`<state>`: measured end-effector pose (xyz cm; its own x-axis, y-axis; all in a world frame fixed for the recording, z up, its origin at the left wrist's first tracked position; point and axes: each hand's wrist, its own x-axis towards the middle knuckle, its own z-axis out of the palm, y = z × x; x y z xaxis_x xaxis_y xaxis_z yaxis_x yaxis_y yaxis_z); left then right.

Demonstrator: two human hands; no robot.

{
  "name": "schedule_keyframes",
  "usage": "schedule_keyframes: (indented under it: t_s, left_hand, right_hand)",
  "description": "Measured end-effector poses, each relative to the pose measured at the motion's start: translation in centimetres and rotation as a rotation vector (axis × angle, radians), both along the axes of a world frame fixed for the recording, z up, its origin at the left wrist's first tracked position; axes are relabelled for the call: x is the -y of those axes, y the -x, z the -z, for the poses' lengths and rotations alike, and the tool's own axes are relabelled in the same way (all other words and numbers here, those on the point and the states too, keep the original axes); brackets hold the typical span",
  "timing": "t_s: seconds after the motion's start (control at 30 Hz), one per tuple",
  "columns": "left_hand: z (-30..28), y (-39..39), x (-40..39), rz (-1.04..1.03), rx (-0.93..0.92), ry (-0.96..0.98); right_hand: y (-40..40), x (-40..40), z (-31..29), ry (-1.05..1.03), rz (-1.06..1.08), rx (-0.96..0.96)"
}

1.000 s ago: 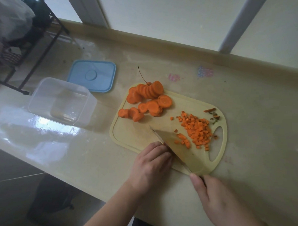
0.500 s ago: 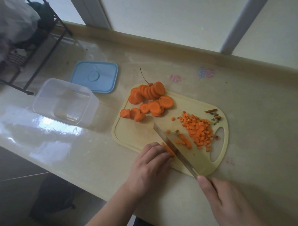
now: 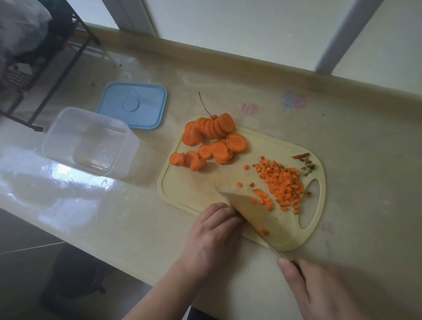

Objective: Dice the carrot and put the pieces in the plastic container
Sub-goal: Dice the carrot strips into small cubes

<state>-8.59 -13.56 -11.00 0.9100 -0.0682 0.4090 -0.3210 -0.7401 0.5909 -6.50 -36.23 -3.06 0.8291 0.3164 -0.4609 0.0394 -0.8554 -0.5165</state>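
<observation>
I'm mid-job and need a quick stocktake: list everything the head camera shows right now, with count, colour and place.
Clear plastic container: one, transparent, empty, left of the board.
Blue plastic lid: one, on the counter behind the container.
Pale yellow cutting board: one, centre of the beige counter.
Round carrot slices: a heap, orange, board's far left corner.
Diced carrot pieces: a pile, orange, board's right side.
Carrot trimmings: a few, brownish, board's far right corner.
Kitchen knife: one, blade on the board.
Black wire rack: one, far left.
Left hand: beside the blade; what it holds is hidden.
Right hand: grips the knife handle.
</observation>
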Motion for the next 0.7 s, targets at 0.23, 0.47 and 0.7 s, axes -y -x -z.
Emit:
schedule_keyframes:
  t_s: [0.23, 0.47, 0.7]
  left_hand:
    - [-0.1, -0.1, 0.0, 0.003, 0.015, 0.020]
    - [0.1, 0.0, 0.0, -0.031, 0.011, -0.006]
    - [0.0, 0.3, -0.8, -0.108, -0.011, 0.070]
  right_hand:
    - [-0.7, -2.1, 0.7, -0.063, -0.050, 0.040]
    - [-2.9, 0.3, -0.1, -0.141, 0.046, -0.005]
    - [-2.1, -0.4, -1.7, -0.186, 0.049, 0.001]
